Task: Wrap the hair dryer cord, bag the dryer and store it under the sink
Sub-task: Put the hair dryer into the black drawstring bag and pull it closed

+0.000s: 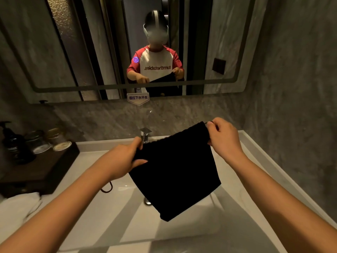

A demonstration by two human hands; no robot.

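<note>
Both grips are pinching the gathered top edge of a flat black fabric drawstring bag [176, 170]: the left hand [121, 162] is clenching the corner at about nine o'clock of the bag, thumb laid across the cloth, and the right hand [223, 136] is gripping the higher corner at about two o'clock, fingers curled tight around the hem. Between them the bag is hanging slack and tilted, its lower corner pointing toward six o'clock, above the white rectangular ceramic sink basin [182, 229]. Whether anything is lying inside the bag cannot be told; it is looking flat and limp. The hair dryer itself is not showing in this view.

Behind the bag's top edge, at twelve o'clock, a chrome square-handled faucet [145, 135] is standing on the basin's back ledge, and a round metal drain [147, 201] is peeking out just left of the bag's lower edge. A thin dark cord loop [107, 188] is dangling below the left wrist.

At nine o'clock, a dark wooden tray [43, 170] is sitting on the table, carrying a black pump bottle [12, 141] and two glass jars with lids [49, 140]; their contents are too dim to make out. At twelve o'clock, a wall mirror [91, 52] is reflecting the person holding the bag.
</note>
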